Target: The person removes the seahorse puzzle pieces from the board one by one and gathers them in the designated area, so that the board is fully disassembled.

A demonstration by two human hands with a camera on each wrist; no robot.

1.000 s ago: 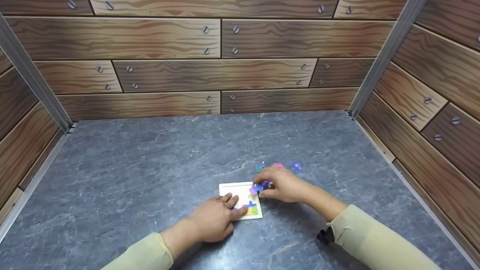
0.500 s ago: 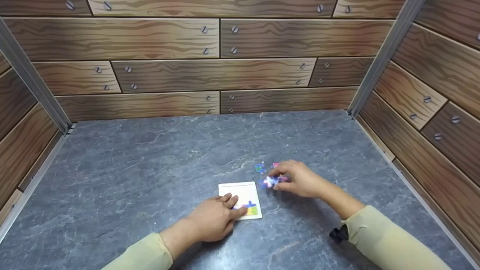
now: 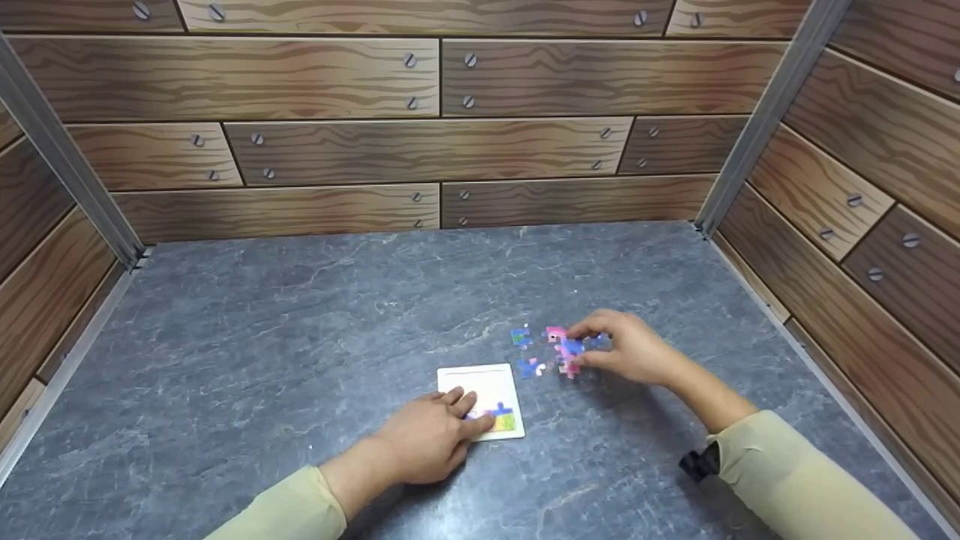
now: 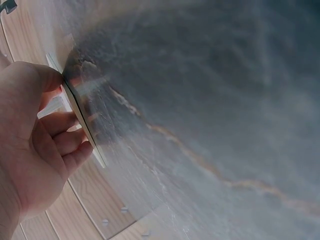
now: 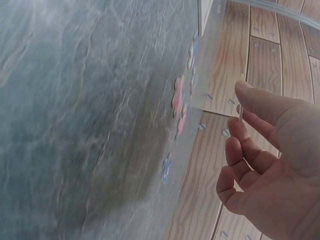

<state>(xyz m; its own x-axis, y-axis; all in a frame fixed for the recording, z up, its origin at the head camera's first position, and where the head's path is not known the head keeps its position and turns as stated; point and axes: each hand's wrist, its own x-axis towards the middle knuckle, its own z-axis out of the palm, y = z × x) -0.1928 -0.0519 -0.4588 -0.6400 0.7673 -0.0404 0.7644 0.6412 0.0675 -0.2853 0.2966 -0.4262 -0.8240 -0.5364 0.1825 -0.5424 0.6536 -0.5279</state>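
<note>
My left hand (image 3: 424, 439) rests with its fingers spread on a white puzzle tray (image 3: 454, 380). Joined puzzle pieces (image 3: 507, 420) in blue, yellow and green fill the tray's near right corner, partly covered by the fingers. From the left wrist view, the tray (image 4: 82, 117) appears edge-on under my hand. My right hand (image 3: 634, 349) pinches a blue and pink puzzle piece (image 3: 572, 346) between thumb and fingertips. The right wrist view has that piece (image 5: 241, 100) as a thin edge, above the table. Just below the held piece shows a pink piece (image 3: 570, 370).
Loose puzzle pieces lie right of the tray: a blue one with white (image 3: 531, 367), a blue-green one (image 3: 520, 337), a pink one (image 3: 555, 332) and a blue one (image 3: 601, 340) partly behind my right hand. Wood-patterned walls (image 3: 337, 150) border the grey marbled table (image 3: 300, 337).
My right hand has moved right and away from the tray's right edge, over the loose pieces. A blue and white piece now shows uncovered beside the tray. My left hand has stayed put.
</note>
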